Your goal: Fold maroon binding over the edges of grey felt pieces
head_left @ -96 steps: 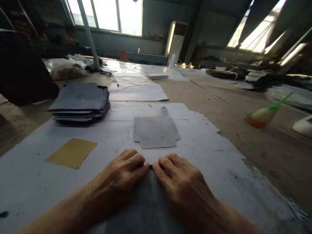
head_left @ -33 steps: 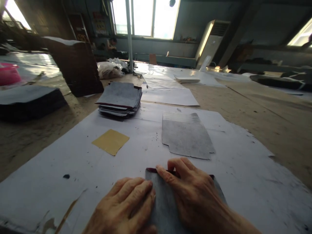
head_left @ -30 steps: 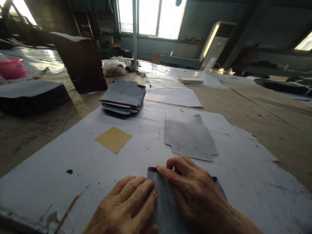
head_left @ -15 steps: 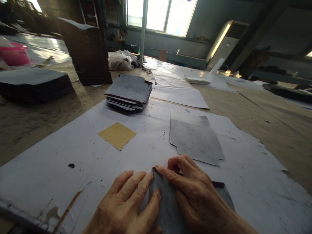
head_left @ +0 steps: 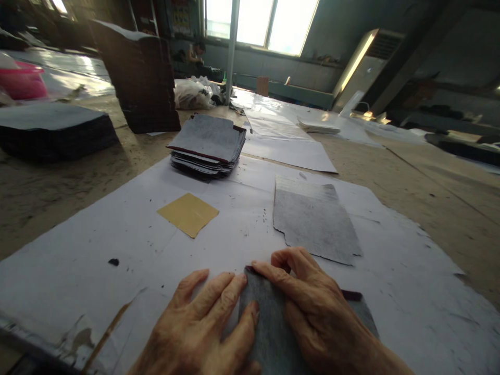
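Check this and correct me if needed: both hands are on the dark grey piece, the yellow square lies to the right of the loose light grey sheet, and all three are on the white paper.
One error: in the head view, the yellow square lies to the left of the loose light grey sheet. The rest stands.

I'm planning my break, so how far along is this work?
Probably done: the small stack, whose top piece shows a dark red edge. In hand: the grey piece, with the left hand at its side and the right hand at its top edge, also dark red. Possibly left: the loose sheet, with no red edge visible. I can't tell whether the low stack counts.
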{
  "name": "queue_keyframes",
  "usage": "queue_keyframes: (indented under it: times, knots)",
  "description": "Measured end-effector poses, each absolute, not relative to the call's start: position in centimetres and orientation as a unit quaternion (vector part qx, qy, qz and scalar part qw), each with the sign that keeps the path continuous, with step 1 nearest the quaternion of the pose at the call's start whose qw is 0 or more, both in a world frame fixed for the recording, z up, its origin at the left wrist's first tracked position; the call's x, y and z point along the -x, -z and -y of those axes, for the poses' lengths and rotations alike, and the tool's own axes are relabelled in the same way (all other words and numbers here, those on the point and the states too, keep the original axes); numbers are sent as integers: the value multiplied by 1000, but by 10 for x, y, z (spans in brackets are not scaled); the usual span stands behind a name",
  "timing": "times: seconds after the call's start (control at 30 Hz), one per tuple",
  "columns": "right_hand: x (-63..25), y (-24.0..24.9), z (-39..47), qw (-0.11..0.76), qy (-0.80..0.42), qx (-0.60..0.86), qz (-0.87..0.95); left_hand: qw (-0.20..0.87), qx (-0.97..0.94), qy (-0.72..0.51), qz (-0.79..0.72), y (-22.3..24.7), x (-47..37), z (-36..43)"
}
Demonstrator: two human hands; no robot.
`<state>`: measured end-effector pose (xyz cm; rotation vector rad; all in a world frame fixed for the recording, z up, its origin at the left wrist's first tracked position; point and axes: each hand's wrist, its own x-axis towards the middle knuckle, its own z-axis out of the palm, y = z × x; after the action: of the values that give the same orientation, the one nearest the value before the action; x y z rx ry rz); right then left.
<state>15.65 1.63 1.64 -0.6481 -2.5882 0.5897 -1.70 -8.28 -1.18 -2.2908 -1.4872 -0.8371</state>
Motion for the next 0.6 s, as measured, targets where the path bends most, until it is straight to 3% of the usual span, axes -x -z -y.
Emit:
queue_keyframes:
  times: [0.6]
  knots:
    - [-152, -21, -13, 128, -185, 265, 938, 140, 806, 271, 506, 11, 18, 83]
